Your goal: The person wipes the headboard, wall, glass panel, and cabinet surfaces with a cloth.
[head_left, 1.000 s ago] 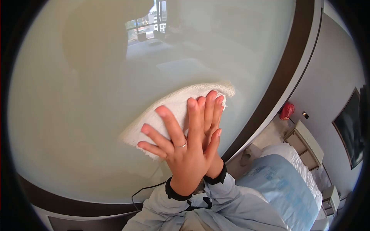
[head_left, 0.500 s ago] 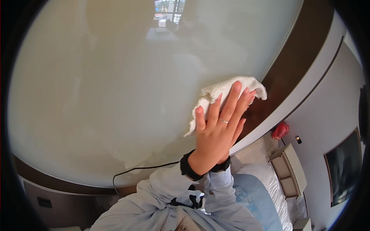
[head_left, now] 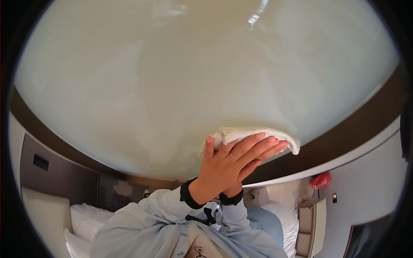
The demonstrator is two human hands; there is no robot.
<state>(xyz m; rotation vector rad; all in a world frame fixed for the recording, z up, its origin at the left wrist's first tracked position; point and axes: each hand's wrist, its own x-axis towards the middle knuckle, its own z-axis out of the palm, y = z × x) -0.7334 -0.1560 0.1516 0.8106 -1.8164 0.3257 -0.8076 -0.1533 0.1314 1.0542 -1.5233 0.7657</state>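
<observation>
A broad, glossy, pale surface (head_left: 172, 77) spans most of the view, edged by a dark brown band (head_left: 370, 114). On it, near the lower right edge, lies a folded white cloth (head_left: 258, 130), its right tip reaching the band. Faint streaks of reflected light show higher up.

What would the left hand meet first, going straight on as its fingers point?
The left hand would probably meet the far edge of the white cloth; beyond, the pale glossy surface looks free, though depth is unclear.
</observation>
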